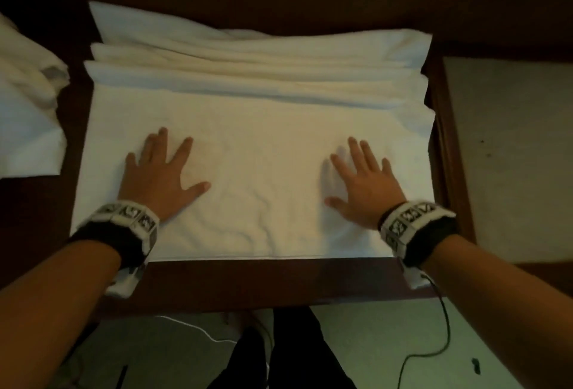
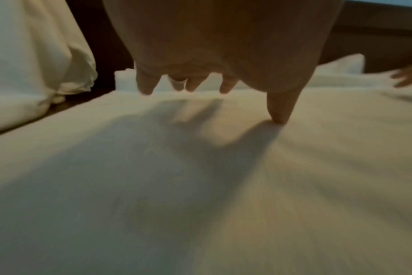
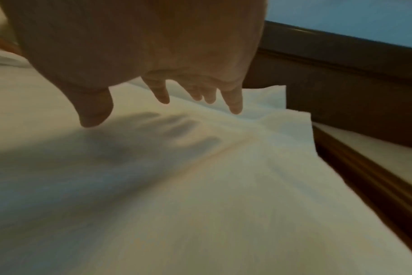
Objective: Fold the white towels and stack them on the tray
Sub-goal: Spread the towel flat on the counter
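A stack of folded white towels (image 1: 257,66) lies on a dark wooden tray (image 1: 440,140), the layers stepped back towards the far edge. The top towel (image 1: 263,178) lies flat and slightly wrinkled in the middle. My left hand (image 1: 161,174) lies on its left part with fingers straight and spread. My right hand (image 1: 362,181) does the same on its right part. In the left wrist view the left hand (image 2: 214,78) has its thumb tip touching the towel (image 2: 223,186). In the right wrist view the right hand (image 3: 165,89) hovers just over the towel (image 3: 200,186), fingers spread.
A loose pile of unfolded white towels (image 1: 28,103) lies to the left of the tray, also seen as a loose pile (image 2: 31,61). A pale surface (image 1: 508,156) lies to the right beyond the tray's rim (image 3: 365,167). Cables (image 1: 434,342) trail on the floor below.
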`<state>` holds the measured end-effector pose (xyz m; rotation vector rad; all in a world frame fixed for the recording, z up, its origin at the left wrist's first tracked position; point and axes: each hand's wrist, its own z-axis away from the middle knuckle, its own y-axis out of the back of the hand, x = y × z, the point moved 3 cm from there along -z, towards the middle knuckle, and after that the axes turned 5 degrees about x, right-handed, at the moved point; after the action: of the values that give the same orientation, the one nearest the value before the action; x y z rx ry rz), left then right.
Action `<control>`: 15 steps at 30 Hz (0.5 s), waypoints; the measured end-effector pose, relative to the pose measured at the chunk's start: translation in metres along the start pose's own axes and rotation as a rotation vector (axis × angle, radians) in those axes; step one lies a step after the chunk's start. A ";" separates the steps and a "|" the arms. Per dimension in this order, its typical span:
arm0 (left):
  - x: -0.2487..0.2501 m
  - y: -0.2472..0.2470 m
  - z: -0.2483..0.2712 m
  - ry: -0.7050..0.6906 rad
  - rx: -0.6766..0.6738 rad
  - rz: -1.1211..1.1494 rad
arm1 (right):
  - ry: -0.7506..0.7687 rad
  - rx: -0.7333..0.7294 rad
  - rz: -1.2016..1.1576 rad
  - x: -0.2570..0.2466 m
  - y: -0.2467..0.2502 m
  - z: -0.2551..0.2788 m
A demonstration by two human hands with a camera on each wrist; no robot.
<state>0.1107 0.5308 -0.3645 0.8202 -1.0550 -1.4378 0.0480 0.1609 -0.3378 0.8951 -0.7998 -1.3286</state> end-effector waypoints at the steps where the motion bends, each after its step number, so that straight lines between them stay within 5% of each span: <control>1: -0.006 -0.011 0.023 -0.068 0.062 -0.012 | 0.035 -0.020 0.002 -0.009 -0.011 0.020; 7: -0.043 -0.074 0.119 -0.120 -0.001 -0.069 | -0.014 -0.145 -0.006 -0.019 -0.080 0.099; 15: -0.037 -0.099 0.188 -0.180 -0.031 -0.131 | 0.091 -0.005 0.070 -0.009 -0.124 0.145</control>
<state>-0.0930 0.5950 -0.3917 0.7599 -1.1277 -1.6593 -0.1374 0.1546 -0.3830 0.9097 -0.7504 -1.2194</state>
